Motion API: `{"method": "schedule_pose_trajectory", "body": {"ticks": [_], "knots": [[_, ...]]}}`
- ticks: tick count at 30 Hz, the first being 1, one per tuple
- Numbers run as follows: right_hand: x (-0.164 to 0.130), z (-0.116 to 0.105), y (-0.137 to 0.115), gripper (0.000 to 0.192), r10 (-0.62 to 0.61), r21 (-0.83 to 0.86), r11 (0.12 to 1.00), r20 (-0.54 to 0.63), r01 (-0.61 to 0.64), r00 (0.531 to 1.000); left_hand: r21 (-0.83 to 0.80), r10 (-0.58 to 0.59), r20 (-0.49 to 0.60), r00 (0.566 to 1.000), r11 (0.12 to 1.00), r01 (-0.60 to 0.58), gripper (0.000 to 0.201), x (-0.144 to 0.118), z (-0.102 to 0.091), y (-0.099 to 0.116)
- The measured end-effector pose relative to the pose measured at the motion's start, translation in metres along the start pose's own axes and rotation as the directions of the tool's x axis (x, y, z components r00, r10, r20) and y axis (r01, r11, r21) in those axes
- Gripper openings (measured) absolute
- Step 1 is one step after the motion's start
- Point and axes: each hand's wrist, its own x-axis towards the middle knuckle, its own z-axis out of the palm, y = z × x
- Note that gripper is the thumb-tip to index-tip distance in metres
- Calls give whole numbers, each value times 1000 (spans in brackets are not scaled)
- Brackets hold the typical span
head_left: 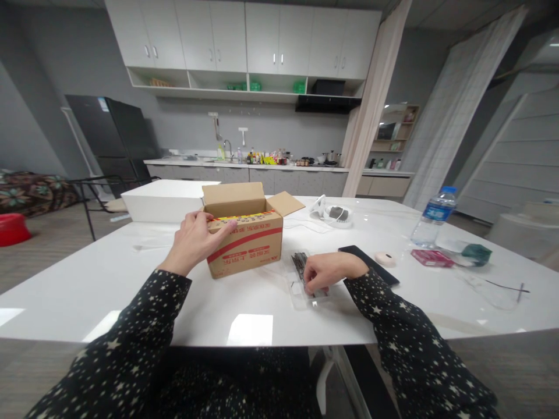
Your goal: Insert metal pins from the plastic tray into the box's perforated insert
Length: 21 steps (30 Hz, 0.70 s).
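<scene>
One cardboard box (248,235), one white box (161,201), one water bottle (433,216), one phone (369,263), two hands.

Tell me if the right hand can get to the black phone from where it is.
Probably yes. The right hand rests on a clear plastic packet, and the black phone lies flat just beside its wrist on the table, nothing between them.

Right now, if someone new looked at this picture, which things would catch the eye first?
First, the open cardboard box with red print, near the middle of the white table, with the left hand on its front top edge. Beside it, the right hand presses on a clear plastic packet. Farther right stands a water bottle.
</scene>
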Motion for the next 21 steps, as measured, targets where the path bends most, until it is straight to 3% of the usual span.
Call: {"method": "schedule_pose_trajectory", "body": {"ticks": [9,21], "knots": [[0,4,-7,19,108,100,988,68,-114,992,-1,-12,27,1000,1000,12,82,-1,-3,4],[0,8,-4,11,90,116,989,0,-89,996,9,8,9,1000,1000,-8,81,0,-1,1]]}}
